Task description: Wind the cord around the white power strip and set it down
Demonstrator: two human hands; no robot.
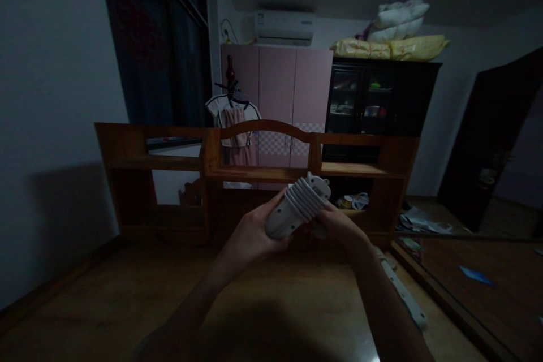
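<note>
In the dim head view both my hands hold a white power strip (292, 209) with its white cord wound round its middle in several turns. My left hand (254, 232) grips the strip's near end from below and the left. My right hand (337, 225) is closed at the cord coil on the strip's right side. The strip tilts up and away, its far end pointing at the wooden shelf unit (258, 172).
A wooden desk top (127, 305) lies under my arms, with the shelf unit along its back. Another white strip (405, 294) lies by the desk's right edge. Behind stand a pink wardrobe (292, 96), a dark cabinet (382, 102) and a clothes stand (232, 107).
</note>
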